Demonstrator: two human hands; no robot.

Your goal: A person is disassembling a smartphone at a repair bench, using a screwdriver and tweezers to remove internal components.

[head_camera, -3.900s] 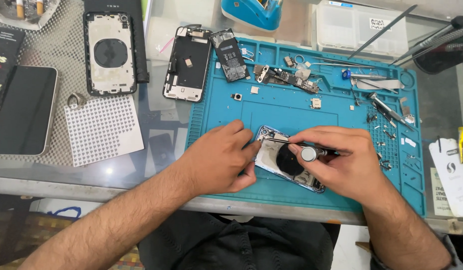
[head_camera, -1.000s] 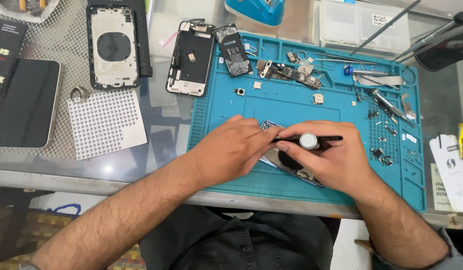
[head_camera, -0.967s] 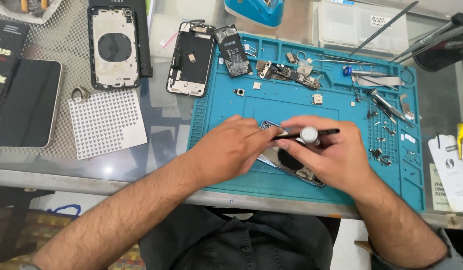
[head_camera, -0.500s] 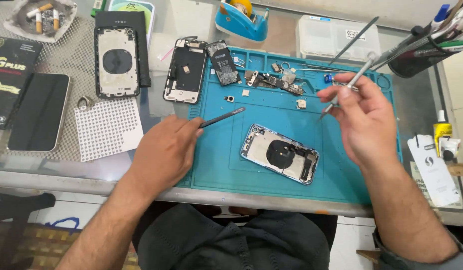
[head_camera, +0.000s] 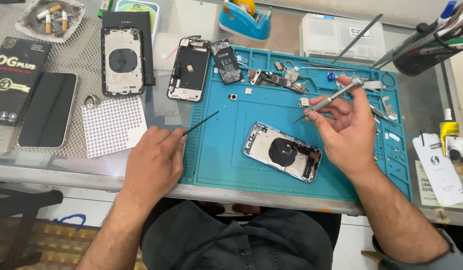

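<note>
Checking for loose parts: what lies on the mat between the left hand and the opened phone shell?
In the head view, only bare blue mat lies between the left hand and the phone shell.

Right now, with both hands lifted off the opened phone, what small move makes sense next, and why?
Probably bring the screwdriver in the right hand back down to the phone housing, which lies untouched on the blue mat; the left hand holds its black spudger aside.

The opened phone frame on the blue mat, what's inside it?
Inside the opened phone frame a round dark coil sits on a pale plate, with small parts along its edges. Whatever lies beneath the plate is covered.
</note>
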